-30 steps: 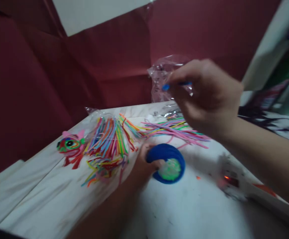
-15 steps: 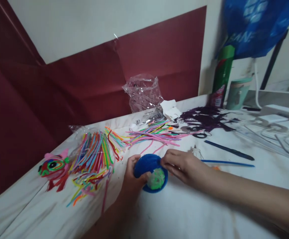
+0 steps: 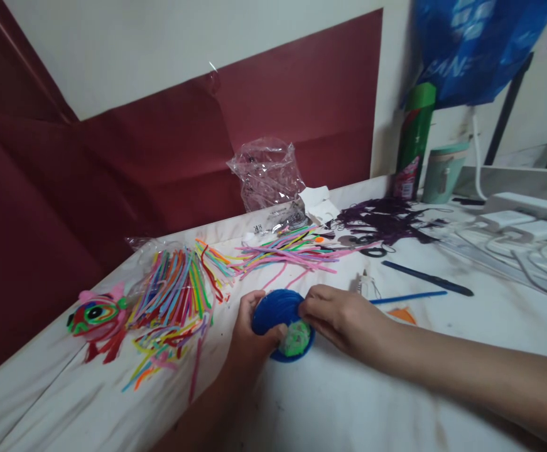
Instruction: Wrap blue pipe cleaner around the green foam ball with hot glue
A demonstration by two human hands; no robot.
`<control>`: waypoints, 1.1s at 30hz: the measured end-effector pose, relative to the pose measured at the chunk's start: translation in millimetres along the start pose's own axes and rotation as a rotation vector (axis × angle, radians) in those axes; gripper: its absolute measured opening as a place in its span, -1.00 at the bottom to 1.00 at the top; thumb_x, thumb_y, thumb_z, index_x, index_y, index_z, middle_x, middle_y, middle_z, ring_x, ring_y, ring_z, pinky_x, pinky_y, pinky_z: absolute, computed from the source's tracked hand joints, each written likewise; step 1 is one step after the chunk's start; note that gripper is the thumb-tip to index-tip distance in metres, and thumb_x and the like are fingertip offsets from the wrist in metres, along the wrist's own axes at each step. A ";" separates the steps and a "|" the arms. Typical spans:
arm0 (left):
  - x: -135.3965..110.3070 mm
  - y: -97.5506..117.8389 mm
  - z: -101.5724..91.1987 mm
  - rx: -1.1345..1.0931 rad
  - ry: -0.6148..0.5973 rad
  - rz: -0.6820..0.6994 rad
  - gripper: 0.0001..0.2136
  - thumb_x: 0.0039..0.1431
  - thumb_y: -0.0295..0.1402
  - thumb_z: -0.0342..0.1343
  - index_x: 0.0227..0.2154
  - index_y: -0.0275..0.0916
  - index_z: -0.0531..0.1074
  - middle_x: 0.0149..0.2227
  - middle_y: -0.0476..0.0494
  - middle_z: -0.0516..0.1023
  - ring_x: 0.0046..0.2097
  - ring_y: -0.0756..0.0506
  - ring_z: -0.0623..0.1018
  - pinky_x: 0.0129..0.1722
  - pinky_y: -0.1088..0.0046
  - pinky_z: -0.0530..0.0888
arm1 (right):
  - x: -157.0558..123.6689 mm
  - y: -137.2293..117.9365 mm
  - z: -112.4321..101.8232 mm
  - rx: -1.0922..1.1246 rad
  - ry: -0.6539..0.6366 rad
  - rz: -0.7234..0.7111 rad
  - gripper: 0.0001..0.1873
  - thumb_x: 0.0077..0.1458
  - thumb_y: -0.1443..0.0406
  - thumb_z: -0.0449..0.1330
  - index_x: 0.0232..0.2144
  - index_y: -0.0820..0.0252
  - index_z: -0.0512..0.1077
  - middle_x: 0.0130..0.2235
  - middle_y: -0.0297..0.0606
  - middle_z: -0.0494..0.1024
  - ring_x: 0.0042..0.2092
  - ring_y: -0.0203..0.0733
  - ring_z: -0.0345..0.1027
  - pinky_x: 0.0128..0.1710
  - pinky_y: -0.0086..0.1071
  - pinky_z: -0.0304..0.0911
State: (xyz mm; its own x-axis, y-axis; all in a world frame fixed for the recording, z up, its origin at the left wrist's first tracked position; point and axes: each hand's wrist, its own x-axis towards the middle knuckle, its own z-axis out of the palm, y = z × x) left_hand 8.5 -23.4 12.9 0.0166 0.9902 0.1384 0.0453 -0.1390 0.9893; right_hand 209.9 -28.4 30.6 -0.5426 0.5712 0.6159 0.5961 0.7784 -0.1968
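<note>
A round blue coiled disc [image 3: 273,309] with a pale green centre [image 3: 296,339] lies on the white table [image 3: 372,402]. My left hand [image 3: 249,339] grips its left rim, thumb across the front edge. My right hand [image 3: 336,317] has its fingers pinched together on the disc's right side, beside the green centre. A thin blue strip [image 3: 407,297] lies on the table just right of my right hand, apart from it.
Heaps of coloured strips [image 3: 179,292] [image 3: 292,251] spread left and behind the disc. A red and green coiled figure [image 3: 95,314] sits far left. A clear plastic bag [image 3: 268,172], purple scraps [image 3: 386,221], a dark pen [image 3: 426,278], a green can [image 3: 414,141] and cables [image 3: 513,242] stand behind.
My right hand came down from in front of the plastic bag, where it pinched a blue strip, onto the disc's right side. The view swung right. My left hand kept its hold.
</note>
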 end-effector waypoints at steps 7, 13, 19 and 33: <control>-5.1 8.1 0.7 0.070 -0.001 0.014 -0.45 -0.25 -0.29 0.30 -0.10 -0.19 0.31 -0.11 -0.15 0.48 -0.11 -0.19 0.50 -0.17 0.33 0.40 | -2.5 -8.0 -0.8 -0.083 -0.012 0.012 -0.77 0.25 0.42 0.07 -0.39 0.26 0.51 -0.43 -0.17 0.48 -0.46 -0.18 0.38 -0.50 -0.41 0.23; -4.4 17.2 1.3 0.156 -0.008 -0.028 -0.45 -0.30 -0.24 0.29 -0.16 -0.18 0.28 -0.19 -0.11 0.45 -0.18 -0.18 0.49 -0.20 0.32 0.40 | -4.0 -14.7 -3.3 -0.116 0.009 -0.023 -0.81 0.18 0.50 0.12 -0.42 0.28 0.49 -0.43 -0.18 0.47 -0.45 -0.18 0.32 -0.51 -0.39 0.15; -5.9 20.9 4.8 0.222 -0.018 -0.016 -0.46 -0.31 -0.26 0.28 -0.18 -0.17 0.24 -0.21 -0.09 0.43 -0.18 -0.16 0.47 -0.22 0.33 0.39 | -5.6 -18.6 -0.3 -0.079 0.032 -0.046 -0.77 0.20 0.53 0.09 -0.44 0.26 0.46 -0.42 -0.16 0.47 -0.43 -0.15 0.32 -0.52 -0.38 0.11; -5.8 21.9 4.4 0.199 0.071 -0.060 -0.44 -0.35 -0.23 0.25 -0.18 -0.20 0.25 -0.24 -0.09 0.42 -0.25 -0.14 0.45 -0.27 0.34 0.38 | -11.7 -8.6 7.3 0.160 0.099 0.143 -0.84 0.18 0.48 0.09 -0.41 0.22 0.39 -0.44 -0.22 0.50 -0.43 -0.18 0.42 -0.44 -0.40 0.30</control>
State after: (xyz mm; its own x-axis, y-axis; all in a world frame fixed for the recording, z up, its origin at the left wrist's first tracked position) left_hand 13.7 -32.2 33.5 -0.0621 0.9941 0.0894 0.2407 -0.0720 0.9679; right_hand 206.7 -39.9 19.5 -0.3939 0.6564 0.6434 0.5571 0.7273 -0.4009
